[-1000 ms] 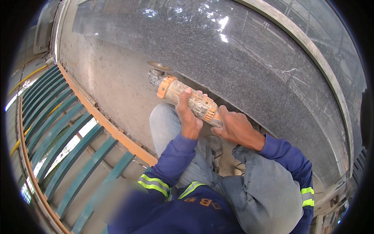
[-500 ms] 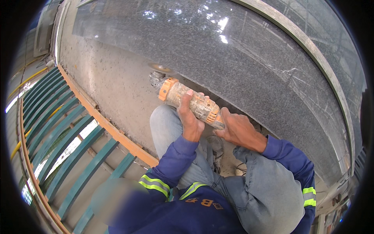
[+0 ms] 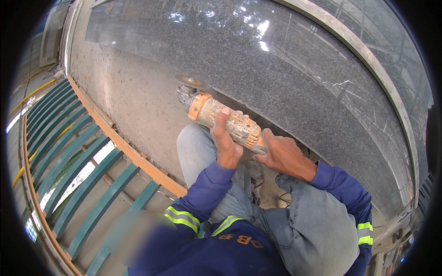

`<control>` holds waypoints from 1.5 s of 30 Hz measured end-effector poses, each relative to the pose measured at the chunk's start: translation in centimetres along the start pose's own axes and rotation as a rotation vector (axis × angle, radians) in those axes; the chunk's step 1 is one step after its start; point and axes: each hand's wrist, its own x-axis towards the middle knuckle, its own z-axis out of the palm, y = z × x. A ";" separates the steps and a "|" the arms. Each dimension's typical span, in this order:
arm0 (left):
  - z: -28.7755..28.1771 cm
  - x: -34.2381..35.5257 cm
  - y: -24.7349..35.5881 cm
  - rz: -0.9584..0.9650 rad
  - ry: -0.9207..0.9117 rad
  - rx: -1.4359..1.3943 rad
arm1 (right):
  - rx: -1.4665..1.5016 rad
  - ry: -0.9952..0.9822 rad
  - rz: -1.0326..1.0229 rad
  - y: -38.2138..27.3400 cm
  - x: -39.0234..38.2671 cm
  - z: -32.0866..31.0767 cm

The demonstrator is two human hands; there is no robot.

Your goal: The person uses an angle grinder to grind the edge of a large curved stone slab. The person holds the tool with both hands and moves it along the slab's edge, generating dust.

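Observation:
A dusty orange angle grinder (image 3: 239, 128) lies across both my hands. My left hand (image 3: 224, 143) is wrapped around the middle of its body, thumb on top. At the rear end, my right hand (image 3: 284, 152) grips the handle. The grinder's round disc (image 3: 192, 82) is at the edge of a dark, polished speckled stone slab (image 3: 221, 50); whether it touches the stone I cannot tell. The slab's lower edge runs diagonally past the tool, with a dark gap beneath it.
Left of me stands a green slatted railing (image 3: 99, 158) with an orange frame (image 3: 138, 158). Dusty concrete floor (image 3: 133, 87) lies between railing and slab. My bent knees in jeans (image 3: 317, 225) are close under the tool. A pale curved ledge (image 3: 368, 55) borders the slab's far side.
The grinder and both hands have shifted very slightly to the right. My grip on the tool looks the same.

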 end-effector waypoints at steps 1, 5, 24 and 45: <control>0.0 0.1 0.0 0.007 -0.004 0.004 | 0.004 0.008 -0.002 0.0 0.0 0.1; -0.4 0.5 0.1 -0.027 -0.039 0.021 | -0.001 0.036 -0.014 0.1 0.3 0.4; -0.2 0.6 -0.1 -0.013 0.002 -0.033 | -0.036 0.056 -0.034 -0.5 -0.2 -0.2; -0.8 1.2 0.0 -0.038 -0.007 -0.059 | -0.045 0.022 -0.001 -0.7 0.5 0.3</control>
